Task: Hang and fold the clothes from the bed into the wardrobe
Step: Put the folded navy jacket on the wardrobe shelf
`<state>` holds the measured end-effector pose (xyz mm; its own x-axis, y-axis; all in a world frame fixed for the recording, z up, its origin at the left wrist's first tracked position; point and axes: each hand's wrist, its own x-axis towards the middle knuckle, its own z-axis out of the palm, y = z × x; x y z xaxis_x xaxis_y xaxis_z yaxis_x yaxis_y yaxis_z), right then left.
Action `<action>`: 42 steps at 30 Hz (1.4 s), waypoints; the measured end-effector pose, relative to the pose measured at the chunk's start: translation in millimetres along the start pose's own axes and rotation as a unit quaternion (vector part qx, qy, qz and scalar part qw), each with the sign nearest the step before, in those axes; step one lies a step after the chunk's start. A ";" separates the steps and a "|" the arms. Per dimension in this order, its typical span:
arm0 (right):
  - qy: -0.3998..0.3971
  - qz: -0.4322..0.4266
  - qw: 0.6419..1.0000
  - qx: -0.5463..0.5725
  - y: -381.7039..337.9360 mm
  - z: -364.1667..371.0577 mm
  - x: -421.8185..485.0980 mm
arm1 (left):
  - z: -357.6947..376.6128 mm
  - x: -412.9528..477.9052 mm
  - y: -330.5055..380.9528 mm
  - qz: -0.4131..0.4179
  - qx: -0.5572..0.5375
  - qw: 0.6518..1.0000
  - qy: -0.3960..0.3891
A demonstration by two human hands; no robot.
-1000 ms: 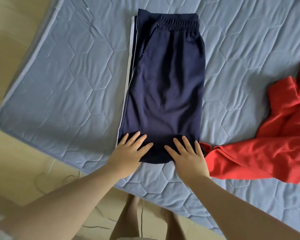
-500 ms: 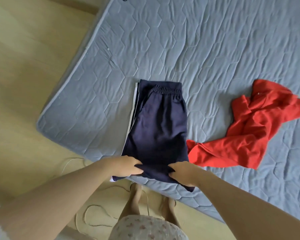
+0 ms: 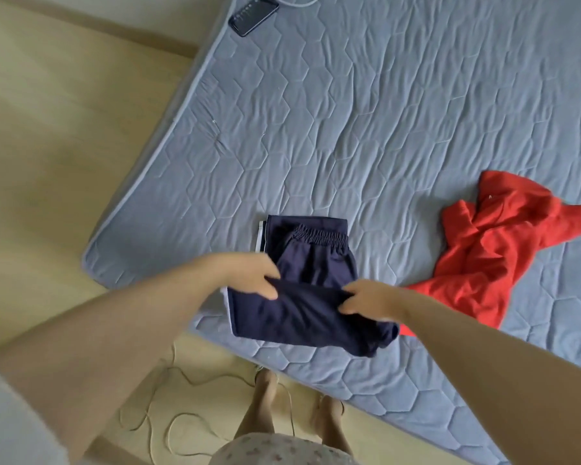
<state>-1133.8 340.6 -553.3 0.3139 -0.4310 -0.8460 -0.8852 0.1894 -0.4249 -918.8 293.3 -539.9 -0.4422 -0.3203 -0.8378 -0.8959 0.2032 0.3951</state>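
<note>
The left hand (image 3: pixel 253 276) and the right hand (image 3: pixel 366 299) are both pinching the near end of the navy cloth shorts with a white side stripe (image 3: pixel 302 317), which are lying on the quilted grey-blue mattress (image 3: pixel 383 129). The long axis is running straight away from the hands toward the elastic waistband (image 3: pixel 319 234).

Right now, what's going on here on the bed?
A person is folding navy trousers on the blue mattress. The left hand and right hand each pinch the near end, raised off the bed, with the waistband lying flat beyond. A crumpled red garment lies to the right; a phone lies at the far corner.
</note>
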 end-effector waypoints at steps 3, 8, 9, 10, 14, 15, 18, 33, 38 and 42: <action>0.148 0.006 0.989 -0.025 2.1 -34.8 15.4 | -40.5 12.5 -0.1 -0.014 0.065 0.987 0.144; 0.373 0.049 0.924 0.072 7.2 -43.4 34.0 | -45.0 44.2 -11.5 -0.090 0.065 0.911 0.396; 0.367 0.062 0.924 0.086 11.0 -34.9 38.3 | -34.2 50.6 -12.5 -0.102 0.027 0.915 0.390; 0.349 0.075 0.929 0.098 16.0 -23.4 42.8 | -20.9 58.0 -13.6 -0.108 -0.014 0.920 0.376; 0.262 0.143 0.939 0.172 44.2 25.8 64.9 | 42.6 88.3 -26.3 -0.124 -0.121 0.929 0.328; 0.247 0.159 0.939 0.180 53.0 36.2 72.3 | 56.7 95.6 -30.5 -0.134 -0.131 0.926 0.326; 0.192 0.196 0.951 0.143 75.7 64.8 94.8 | 89.4 115.6 -42.2 -0.168 -0.136 0.920 0.327; 0.082 0.264 0.957 -0.088 106.8 68.5 62.8 | 106.6 127.6 -40.2 -0.180 -0.102 0.926 0.314; 0.339 0.178 0.878 0.286 78.5 43.6 95.4 | 93.4 126.4 -46.2 -0.203 -0.161 0.884 0.389; 0.275 0.124 0.808 0.506 63.8 41.0 128.4 | 91.0 139.5 -64.6 -0.216 -0.322 0.857 0.339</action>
<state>-1135.8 333.5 -702.3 -0.2762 -0.5425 -0.7934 -0.0764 0.8353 -0.5445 -918.6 319.7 -716.6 0.2096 -0.7451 -0.6332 -0.7239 -0.5536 0.4118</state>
